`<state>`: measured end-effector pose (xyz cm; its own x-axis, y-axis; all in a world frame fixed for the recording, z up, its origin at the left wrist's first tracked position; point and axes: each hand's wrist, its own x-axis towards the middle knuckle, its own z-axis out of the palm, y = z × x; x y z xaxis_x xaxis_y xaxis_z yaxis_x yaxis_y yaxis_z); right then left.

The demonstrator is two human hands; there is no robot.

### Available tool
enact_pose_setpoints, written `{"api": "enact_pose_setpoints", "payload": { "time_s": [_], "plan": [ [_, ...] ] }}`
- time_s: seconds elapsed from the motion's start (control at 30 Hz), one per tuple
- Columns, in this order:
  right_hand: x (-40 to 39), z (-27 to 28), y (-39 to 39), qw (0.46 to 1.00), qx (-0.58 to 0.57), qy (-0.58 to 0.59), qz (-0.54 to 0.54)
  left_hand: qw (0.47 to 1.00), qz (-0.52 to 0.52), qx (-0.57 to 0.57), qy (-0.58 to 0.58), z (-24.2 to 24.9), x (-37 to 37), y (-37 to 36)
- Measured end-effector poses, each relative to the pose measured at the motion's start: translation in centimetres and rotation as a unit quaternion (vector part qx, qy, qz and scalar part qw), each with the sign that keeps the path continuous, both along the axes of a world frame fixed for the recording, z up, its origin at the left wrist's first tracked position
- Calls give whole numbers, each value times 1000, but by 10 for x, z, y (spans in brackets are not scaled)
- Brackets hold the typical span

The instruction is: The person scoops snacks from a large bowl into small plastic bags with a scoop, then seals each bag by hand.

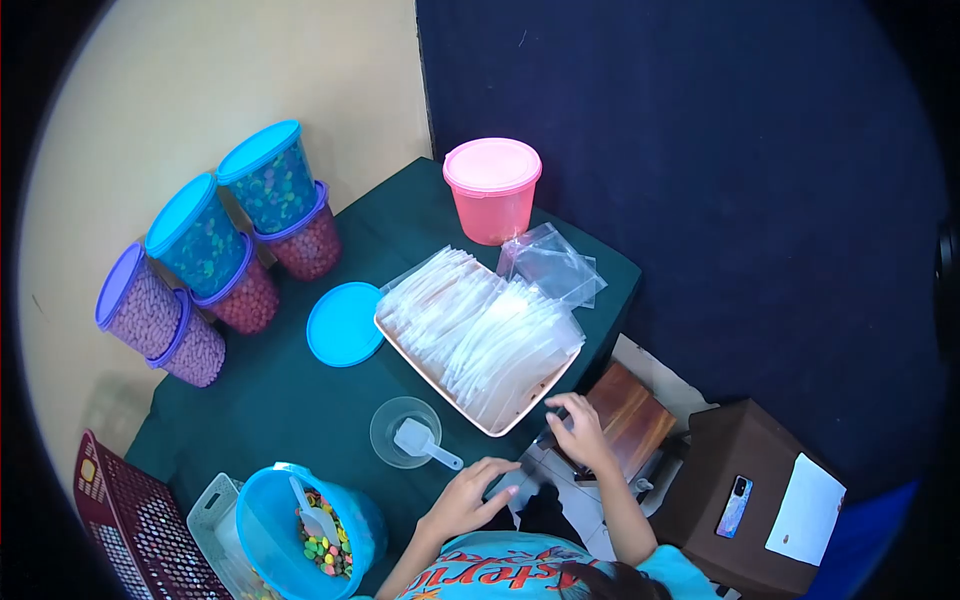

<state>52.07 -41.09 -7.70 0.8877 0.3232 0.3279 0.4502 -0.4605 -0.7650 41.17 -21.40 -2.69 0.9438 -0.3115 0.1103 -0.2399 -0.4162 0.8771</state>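
Observation:
My left hand (468, 500) is over the table's front edge, fingers stretched out and thumb apart. To its right, my right hand (582, 437) is raised near the tray's corner, fingers bent and thumb apart. I make out nothing held in either hand; clear film there would be hard to see. Just beyond my left hand stands a clear bowl (380, 440) with a white scoop (415, 437) in it. Ahead is a shallow tray (440, 396) packed with clear plastic bags (470, 330). A blue tub (262, 500) at front left holds colourful small pieces (330, 553) and another scoop (316, 522).
A blue lid (345, 323) lies left of the tray. Loose clear bags (550, 262) and a pink lidded tub (493, 200) are behind it. Stacked tubs (200, 240) line the wall. A maroon basket (125, 510), wooden stool (628, 420) and brown box with a phone (735, 505) flank me.

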Motion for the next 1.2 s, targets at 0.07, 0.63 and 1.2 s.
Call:
{"api": "enact_pose_setpoints", "payload": {
  "time_s": [0.07,0.63,1.2],
  "plan": [
    [31,-8,6,998,-57,-33,-12,1000,15,8,6,0,-3,1],
    [118,-18,13,984,-143,-3,106,965,262,14,-2,12,19,-29],
    [157,25,0,956,126,182,191,873,485,-28,33,-2,-1,-88]
  ]
}}
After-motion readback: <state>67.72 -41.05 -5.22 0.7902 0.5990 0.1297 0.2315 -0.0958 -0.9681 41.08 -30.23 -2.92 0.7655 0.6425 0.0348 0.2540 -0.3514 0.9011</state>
